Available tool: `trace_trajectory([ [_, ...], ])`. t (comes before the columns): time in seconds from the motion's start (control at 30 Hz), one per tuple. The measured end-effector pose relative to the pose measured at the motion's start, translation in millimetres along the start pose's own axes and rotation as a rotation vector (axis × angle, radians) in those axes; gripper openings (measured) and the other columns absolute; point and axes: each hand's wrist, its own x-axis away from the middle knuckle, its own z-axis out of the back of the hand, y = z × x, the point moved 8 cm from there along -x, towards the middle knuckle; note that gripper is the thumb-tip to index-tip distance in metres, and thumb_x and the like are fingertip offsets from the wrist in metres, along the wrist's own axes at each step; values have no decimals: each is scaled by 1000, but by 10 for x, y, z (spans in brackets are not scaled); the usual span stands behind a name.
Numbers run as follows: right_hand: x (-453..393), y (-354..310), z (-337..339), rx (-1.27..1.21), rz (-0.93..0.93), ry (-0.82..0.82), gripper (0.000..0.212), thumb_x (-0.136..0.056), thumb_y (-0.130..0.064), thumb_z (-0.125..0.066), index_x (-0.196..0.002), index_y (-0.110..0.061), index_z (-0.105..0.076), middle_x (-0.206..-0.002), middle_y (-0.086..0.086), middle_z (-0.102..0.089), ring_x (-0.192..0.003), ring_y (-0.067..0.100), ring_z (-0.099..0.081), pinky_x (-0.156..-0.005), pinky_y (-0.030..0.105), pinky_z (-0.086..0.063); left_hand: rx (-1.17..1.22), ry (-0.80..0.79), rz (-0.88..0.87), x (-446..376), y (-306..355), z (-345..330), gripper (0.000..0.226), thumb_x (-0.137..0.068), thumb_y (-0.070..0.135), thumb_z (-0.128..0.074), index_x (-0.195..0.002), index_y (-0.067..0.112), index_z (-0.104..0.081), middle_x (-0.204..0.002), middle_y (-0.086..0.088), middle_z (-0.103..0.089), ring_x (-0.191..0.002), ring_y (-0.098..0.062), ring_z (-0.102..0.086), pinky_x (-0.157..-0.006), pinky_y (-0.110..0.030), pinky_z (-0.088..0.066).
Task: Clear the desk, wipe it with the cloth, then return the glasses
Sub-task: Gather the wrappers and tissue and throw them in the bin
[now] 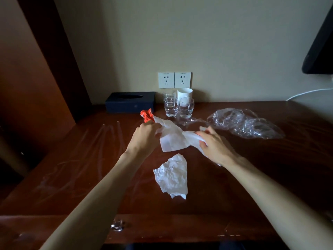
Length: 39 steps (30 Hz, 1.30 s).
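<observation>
On the dark wooden desk, faint streaks catch the light toward nine o'clock, and a dark blue tissue box sits against the wall at about eleven o'clock. Just in front of the box's right end lies a crumpled orange scrap, touching the far corner of a white tissue stretched across the middle of the desk. The left hand has its fingers closed on the tissue's left edge, pinching it, and the same closed fingers sit right against the orange scrap; whether they also grip the scrap cannot be told. At six o'clock from that tissue, a second crumpled white tissue lies flat and apart from both hands. At twelve o'clock, by the wall under a double wall socket, stand the glasses: two clear ones in front, a third behind the left one, and a white cup behind the right one, all upright and close together. The right hand pinches the right end of the stretched tissue with curled fingers. Beyond it, toward two o'clock, a crumpled clear plastic bag lies on the desk, one thin tail reaching toward the glasses.
</observation>
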Motion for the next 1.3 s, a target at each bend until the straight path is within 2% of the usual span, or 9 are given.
trace_trajectory([
  [0.13, -44, -151, 314, 14, 49, 162, 36, -96, -12, -52, -127, -25, -65, -111, 1, -56, -87, 36, -65, -64, 36, -49, -21, 115, -47, 42, -64, 395, 12, -90, 7, -66, -98, 15, -70, -94, -1, -66, -77, -25, -63, -62, -34, -51],
  [0.27, -217, -437, 476, -45, 43, 297, 30, -97, -13, -49, -122, -17, -65, -111, 8, -58, -88, 37, -65, -65, 38, -48, -60, 148, -26, 86, -244, 566, 16, -90, 8, -67, -103, 14, -72, -94, -3, -69, -80, -25, -66, -67, -39, -57],
  [0.4, -597, -769, 167, -83, 6, 228, 30, -98, -26, -55, -125, -14, -59, -125, 7, -53, -99, 33, -65, -69, 38, -49, -102, 116, 3, 107, -398, 573, 23, -90, 7, -67, -110, 15, -73, -104, -3, -71, -90, -22, -69, -71, -33, -58],
  [0.5, -814, -969, -312, 10, 4, -27, 54, -93, -42, -59, -141, -23, -43, -136, 7, -46, -114, 30, -59, -73, 38, -48, -100, 66, 43, 43, -548, 537, 31, -87, 8, -69, -117, 18, -71, -110, -2, -68, -95, -24, -68, -74, -37, -60],
  [0.57, -882, -1023, -580, 69, 3, -163, 61, -90, -38, -61, -144, -24, -37, -143, 8, -42, -112, 33, -60, -70, 38, -48, -97, 31, 61, -42, -635, 504, 40, -86, 13, -74, -124, 22, -66, -116, -2, -65, -97, -25, -67, -75, -39, -60],
  [0.73, -1089, -891, -458, -15, -3, -41, 31, -91, -22, -62, -121, -14, -59, -114, 14, -67, -100, 38, -68, -69, 36, -48, -86, -27, 40, -342, -636, 337, 54, -86, 13, -73, -136, 25, -55, -129, -5, -53, -101, -30, -65, -80, -44, -59],
  [0.87, -1154, -627, -98, -141, -89, 41, 11, -89, -18, -57, -99, -13, -55, -95, 11, -65, -92, 37, -66, -66, 35, -43, -60, -134, 23, -639, -496, -11, 71, -88, 14, -71, -151, 27, -40, -144, -11, -41, -109, -38, -63, -83, -45, -59],
  [1.03, -1127, -414, 172, -149, -99, 87, 11, -85, -22, -50, -91, -14, -54, -93, 14, -68, -87, 41, -63, -64, 40, -48, -92, -330, 52, -854, -483, -558, 52, -97, 23, -56, -147, 24, -42, -147, -15, -36, -124, -39, -50, -93, -40, -47],
  [1.3, -845, -529, 328, -145, -31, 85, 13, -89, -25, -48, -97, -18, -56, -94, 8, -68, -82, 35, -65, -63, 40, -52, -80, -317, 174, -723, -620, -371, 56, -83, 35, -79, -131, 21, -55, -130, -11, -44, -111, -36, -58, -90, -42, -53],
])
